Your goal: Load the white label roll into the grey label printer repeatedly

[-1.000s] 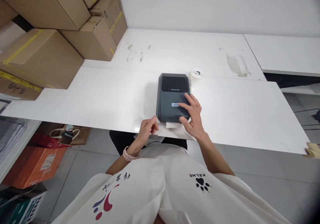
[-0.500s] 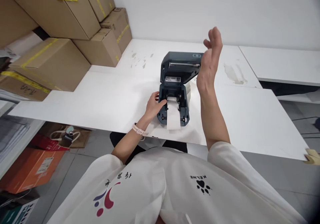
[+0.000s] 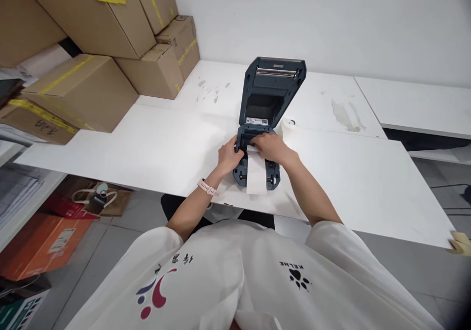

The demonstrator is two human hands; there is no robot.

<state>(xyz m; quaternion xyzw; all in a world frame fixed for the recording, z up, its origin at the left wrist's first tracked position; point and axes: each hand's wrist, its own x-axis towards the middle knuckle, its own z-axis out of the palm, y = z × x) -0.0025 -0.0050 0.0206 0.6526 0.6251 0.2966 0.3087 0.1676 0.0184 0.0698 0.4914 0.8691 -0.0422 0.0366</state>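
Observation:
A dark blue-grey label printer (image 3: 275,88) stands on the white table with its lid raised high and tilted back. My left hand (image 3: 228,157) grips the left wall of its base, thumb over the inner edge. Out of the open bay a white paper strip (image 3: 256,175) runs forward, its end hanging past the printer's front. My right hand (image 3: 272,148) reaches into the bay from the right, fingers curled down at the back of the strip. What those fingertips hold is hidden. Close behind the printer's right side rests a white roll (image 3: 290,125).
Taped cardboard boxes (image 3: 81,92) are stacked on the table's left end. A white wall closes off the back. The white table (image 3: 349,182) extends to the right, with peeled patches on its surface. An orange box (image 3: 51,244) sits low at the left.
The printer's lid has swung further up and back. My right hand has left the lid and come down into the bay. My left hand stays on the base's left wall.

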